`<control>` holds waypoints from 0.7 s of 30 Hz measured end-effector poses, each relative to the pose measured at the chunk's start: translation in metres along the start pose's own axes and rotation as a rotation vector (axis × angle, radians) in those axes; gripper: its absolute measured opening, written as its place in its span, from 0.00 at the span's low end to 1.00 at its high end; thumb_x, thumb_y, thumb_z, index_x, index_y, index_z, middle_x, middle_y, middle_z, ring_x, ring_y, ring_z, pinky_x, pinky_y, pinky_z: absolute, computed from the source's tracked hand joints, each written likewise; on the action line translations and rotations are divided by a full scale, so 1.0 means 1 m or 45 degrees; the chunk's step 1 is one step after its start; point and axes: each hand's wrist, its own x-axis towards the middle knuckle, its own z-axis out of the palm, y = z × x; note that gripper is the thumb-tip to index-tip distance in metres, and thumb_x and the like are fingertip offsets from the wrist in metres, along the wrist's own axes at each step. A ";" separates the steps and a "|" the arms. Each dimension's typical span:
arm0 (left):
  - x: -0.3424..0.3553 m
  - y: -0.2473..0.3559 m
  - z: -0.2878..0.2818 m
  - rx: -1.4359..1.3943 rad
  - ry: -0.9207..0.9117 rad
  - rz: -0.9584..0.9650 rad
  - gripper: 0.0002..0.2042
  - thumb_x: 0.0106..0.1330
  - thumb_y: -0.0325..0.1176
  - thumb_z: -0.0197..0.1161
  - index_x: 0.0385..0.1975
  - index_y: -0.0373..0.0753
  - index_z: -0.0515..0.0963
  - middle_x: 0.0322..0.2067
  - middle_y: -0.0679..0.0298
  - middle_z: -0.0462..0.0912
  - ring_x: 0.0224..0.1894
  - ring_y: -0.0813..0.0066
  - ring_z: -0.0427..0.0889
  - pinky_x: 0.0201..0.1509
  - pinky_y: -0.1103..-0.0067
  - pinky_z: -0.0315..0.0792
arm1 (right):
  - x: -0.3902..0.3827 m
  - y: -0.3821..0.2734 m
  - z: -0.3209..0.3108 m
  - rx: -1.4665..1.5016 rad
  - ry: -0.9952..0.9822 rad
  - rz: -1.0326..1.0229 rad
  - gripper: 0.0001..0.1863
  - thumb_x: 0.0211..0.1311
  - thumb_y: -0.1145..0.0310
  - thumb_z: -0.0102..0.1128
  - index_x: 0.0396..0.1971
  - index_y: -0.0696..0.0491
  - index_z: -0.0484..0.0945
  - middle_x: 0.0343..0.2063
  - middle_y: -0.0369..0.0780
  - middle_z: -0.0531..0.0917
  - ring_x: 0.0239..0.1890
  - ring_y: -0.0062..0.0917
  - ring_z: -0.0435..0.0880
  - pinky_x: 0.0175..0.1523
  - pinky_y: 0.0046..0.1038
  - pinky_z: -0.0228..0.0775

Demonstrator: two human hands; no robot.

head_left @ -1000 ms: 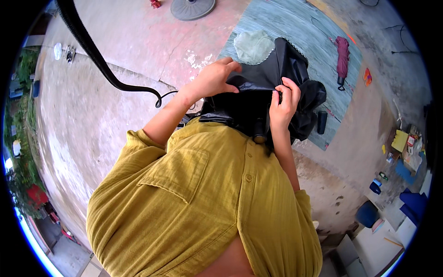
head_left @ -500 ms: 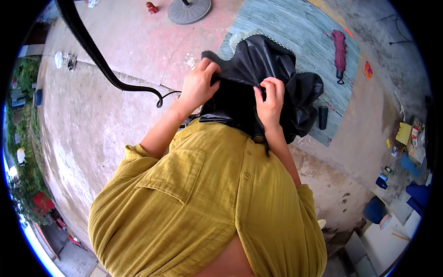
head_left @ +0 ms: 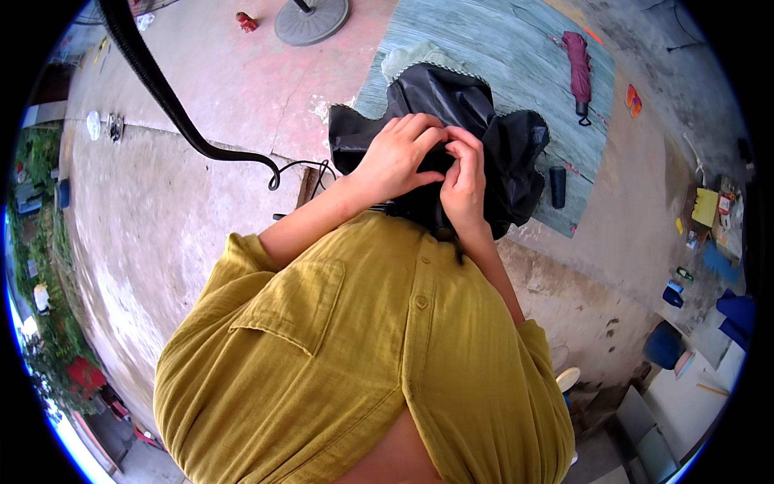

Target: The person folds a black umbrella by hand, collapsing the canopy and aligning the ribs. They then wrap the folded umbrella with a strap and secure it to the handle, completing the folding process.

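In front of my waist lies a loose, half-gathered black umbrella [head_left: 443, 93], its shiny canopy edged with a pale dotted trim. My left hand [head_left: 403, 153] reaches across it, back of the hand up, with the fingers bent over the fabric. Close against it, my right hand [head_left: 465, 173] has its fingers curled, and the fingertips of both hands meet over the canopy's middle. What exactly they pinch is hidden under the fingers. A flap of canopy spreads out left of my left hand, and crumpled folds bulge to the right of my right hand.
Under the umbrella is a blue-grey wood-patterned mat [head_left: 508, 48]. On it lie a folded maroon umbrella [head_left: 578, 68] and a short black cylinder [head_left: 557, 187]. A black cable [head_left: 173, 109] hangs at the left. A round grey base [head_left: 313, 20] stands at the back.
My left hand has moved right, from the canopy's left edge to the fingertips of my right hand. The left flap now lies spread out.
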 end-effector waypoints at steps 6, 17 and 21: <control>-0.003 -0.020 0.019 -0.057 0.105 0.048 0.10 0.44 0.20 0.64 0.23 0.37 0.71 0.26 0.61 0.73 0.31 0.61 0.75 0.34 0.71 0.70 | 0.003 -0.006 -0.047 -0.843 0.185 0.071 0.17 0.47 0.74 0.67 0.39 0.52 0.73 0.47 0.39 0.75 0.51 0.36 0.73 0.56 0.37 0.59; -0.014 -0.004 -0.008 0.022 -0.099 -0.223 0.17 0.46 0.33 0.71 0.32 0.38 0.71 0.31 0.62 0.73 0.37 0.61 0.75 0.41 0.72 0.67 | -0.016 0.051 -0.052 -0.314 0.459 0.560 0.06 0.56 0.75 0.60 0.30 0.57 0.73 0.28 0.39 0.78 0.28 0.28 0.76 0.36 0.28 0.69; 0.019 0.004 0.001 0.060 -0.049 -0.089 0.24 0.43 0.38 0.75 0.37 0.37 0.71 0.38 0.59 0.72 0.44 0.60 0.73 0.47 0.69 0.69 | -0.008 0.044 -0.047 -0.398 0.410 0.474 0.06 0.56 0.74 0.61 0.30 0.56 0.72 0.29 0.40 0.77 0.32 0.34 0.77 0.38 0.31 0.69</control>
